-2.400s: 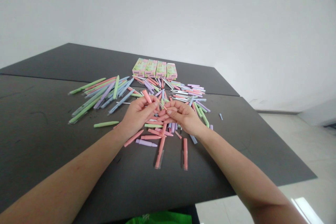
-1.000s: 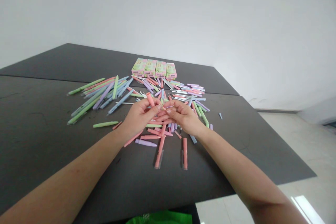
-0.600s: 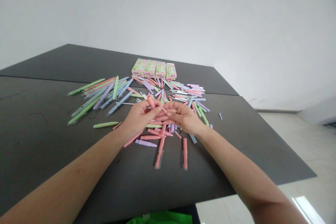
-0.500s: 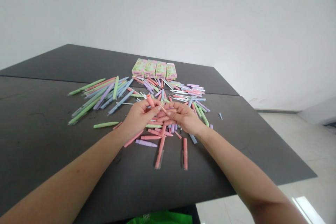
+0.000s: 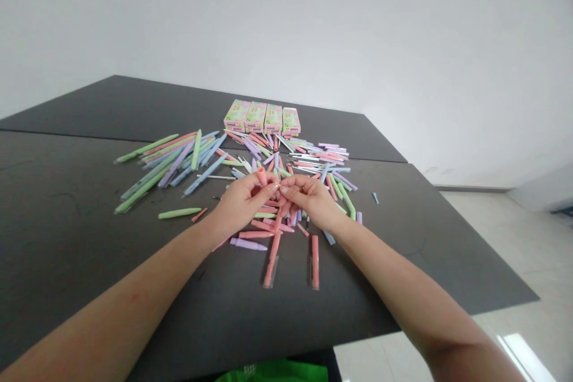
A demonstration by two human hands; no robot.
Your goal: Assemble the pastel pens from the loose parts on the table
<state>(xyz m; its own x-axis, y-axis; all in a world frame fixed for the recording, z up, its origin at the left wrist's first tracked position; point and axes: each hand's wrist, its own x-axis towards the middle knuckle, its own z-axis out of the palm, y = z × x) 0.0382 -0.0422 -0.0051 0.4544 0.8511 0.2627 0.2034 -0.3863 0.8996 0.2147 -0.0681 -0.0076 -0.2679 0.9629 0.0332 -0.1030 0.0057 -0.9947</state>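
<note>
My left hand is closed around a pink pen barrel, whose open end sticks up past the index finger. Right beside it, my right hand has thumb and fingers pinched together. The fingertips of both hands meet over the pile, and whatever is between them is too small and covered to make out. Beneath the hands lie loose pink pen parts and a purple pen part. Nearer to me are two pink pen pieces in clear film, one on the left and one on the right.
Film-wrapped pens in several colours are heaped at the left. Several small boxes stand in a row behind the pile. White refills and pen parts spread to the right, with a small blue piece apart on the dark table.
The fingertips of both hands have come closer together, and the thin pinkish piece seen between them is now covered. The pink barrel in my left hand has shifted slightly right.
</note>
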